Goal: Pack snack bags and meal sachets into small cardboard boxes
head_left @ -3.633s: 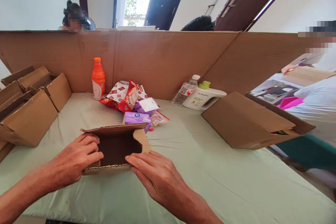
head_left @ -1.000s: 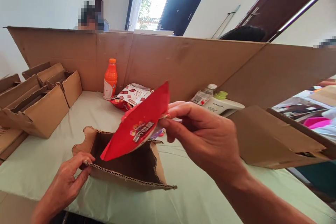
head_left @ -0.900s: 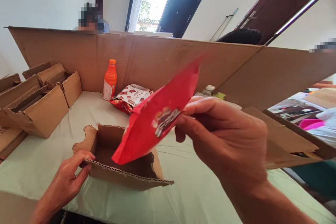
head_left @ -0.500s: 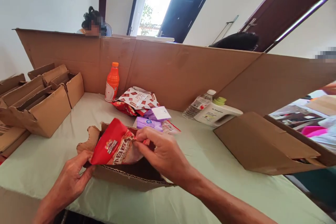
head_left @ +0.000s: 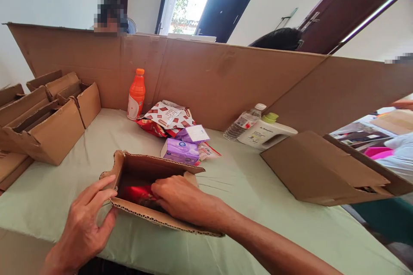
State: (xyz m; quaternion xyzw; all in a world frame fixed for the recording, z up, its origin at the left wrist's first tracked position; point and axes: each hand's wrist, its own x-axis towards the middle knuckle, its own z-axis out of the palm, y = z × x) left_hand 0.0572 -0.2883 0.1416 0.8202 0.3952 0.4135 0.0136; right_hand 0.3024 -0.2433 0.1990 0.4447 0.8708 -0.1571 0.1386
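Observation:
A narrow open cardboard box (head_left: 151, 215) stands on the table before me. My left hand (head_left: 85, 217) grips its near left corner, fingers over the end wall and thumb by the front wall. Inside the box lies a red snack bag (head_left: 137, 193), partly hidden in shadow and behind the front wall. My right hand (head_left: 177, 197) reaches into the box with curled fingers closed on the bag's right end; the fingertips are hidden. Just behind the box are a purple tissue pack (head_left: 180, 151) and a small clear-and-red packet (head_left: 208, 152).
Behind lie snack bags (head_left: 167, 116) and an orange drink bottle (head_left: 137, 94). A clear bottle (head_left: 243, 124) and a white jug (head_left: 266, 133) lean right of centre. Cardboard boxes stand left (head_left: 61, 133) and right (head_left: 316, 167). A cardboard partition (head_left: 200, 77) runs behind; a person sits beyond it.
My right hand has lowered the red snack bag from above the rim into the box. My left hand has let go of the bag's corner and stays at the box's left end.

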